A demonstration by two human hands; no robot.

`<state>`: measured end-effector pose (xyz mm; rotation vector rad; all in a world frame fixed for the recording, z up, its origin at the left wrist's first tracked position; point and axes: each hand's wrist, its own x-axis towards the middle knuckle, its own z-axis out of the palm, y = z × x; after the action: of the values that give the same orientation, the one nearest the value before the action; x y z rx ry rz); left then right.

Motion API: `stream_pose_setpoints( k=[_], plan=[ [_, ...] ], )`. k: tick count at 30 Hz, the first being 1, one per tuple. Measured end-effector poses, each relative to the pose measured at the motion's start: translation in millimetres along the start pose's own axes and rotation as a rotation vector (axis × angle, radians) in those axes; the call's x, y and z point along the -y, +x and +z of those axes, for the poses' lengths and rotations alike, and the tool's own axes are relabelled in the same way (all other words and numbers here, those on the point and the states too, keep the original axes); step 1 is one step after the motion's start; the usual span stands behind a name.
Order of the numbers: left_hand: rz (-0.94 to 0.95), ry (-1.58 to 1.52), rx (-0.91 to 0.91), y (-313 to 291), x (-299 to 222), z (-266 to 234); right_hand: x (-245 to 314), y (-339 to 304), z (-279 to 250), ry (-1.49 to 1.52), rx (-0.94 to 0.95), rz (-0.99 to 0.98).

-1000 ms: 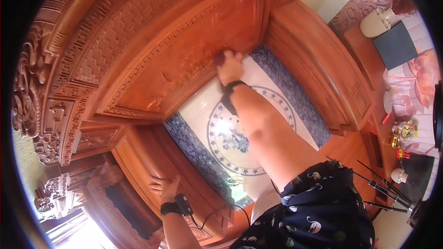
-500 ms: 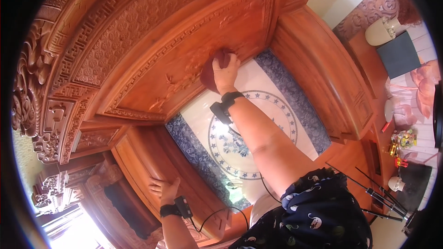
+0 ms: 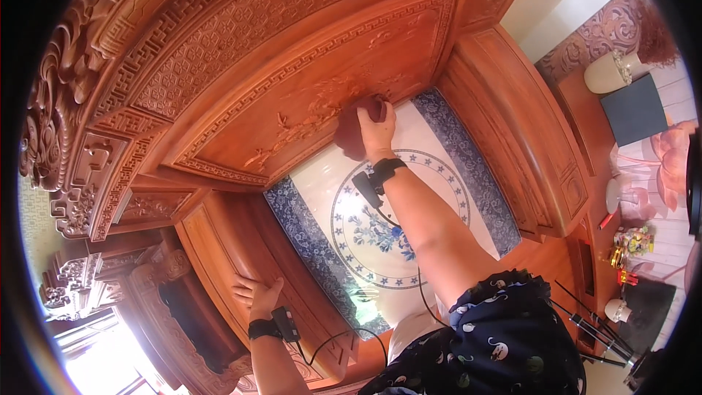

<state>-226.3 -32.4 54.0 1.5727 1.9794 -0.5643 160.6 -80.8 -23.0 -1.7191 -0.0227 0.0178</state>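
My right hand [image 3: 376,128] grips a dark maroon cloth [image 3: 353,132] and presses it against the lower part of a carved wooden back panel [image 3: 292,84]. Floral relief runs across that panel, and the cloth covers some of it. My left hand [image 3: 256,296] lies with fingers spread on the rounded wooden armrest [image 3: 227,263] at the lower left, holding nothing. Between the two armrests sits a seat surface [image 3: 311,197] in white, with a blue floral circle and blue patterned side bands. A black device with a cable is strapped to each wrist.
The right wooden armrest [image 3: 512,124] borders the seat. Beyond it stand a cream pot [image 3: 608,72], a dark square mat [image 3: 635,110] and small colourful ornaments [image 3: 635,241]. A black tripod [image 3: 603,340] is at the lower right. Another carved chair [image 3: 172,314] stands at the lower left.
My right hand and the cloth appear slightly lower and further right in the picture, while the whole view has shifted a little. My left hand stays on the armrest.
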Motion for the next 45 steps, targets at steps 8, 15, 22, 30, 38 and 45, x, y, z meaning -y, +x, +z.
stream_pose_setpoints(
  k=[8,15,22,30,38,45],
  plan=[
    [-0.022,0.011,-0.029,-2,0,0,17,-3,7,-0.214,0.119,0.003],
    [-0.062,0.029,-0.044,-5,-2,-2,11,4,19,0.030,-0.092,-0.067],
    [-0.062,0.035,-0.052,-6,-7,-3,-32,14,-5,-0.364,0.090,0.194],
    [-0.030,0.016,-0.034,-7,-10,1,-49,-37,-103,0.191,0.277,0.320],
    [-0.013,0.028,-0.068,9,4,5,-8,-90,-161,0.707,0.667,0.902],
    [0.006,0.031,-0.145,14,10,11,-6,-119,-164,0.738,0.945,0.926]
  ],
)
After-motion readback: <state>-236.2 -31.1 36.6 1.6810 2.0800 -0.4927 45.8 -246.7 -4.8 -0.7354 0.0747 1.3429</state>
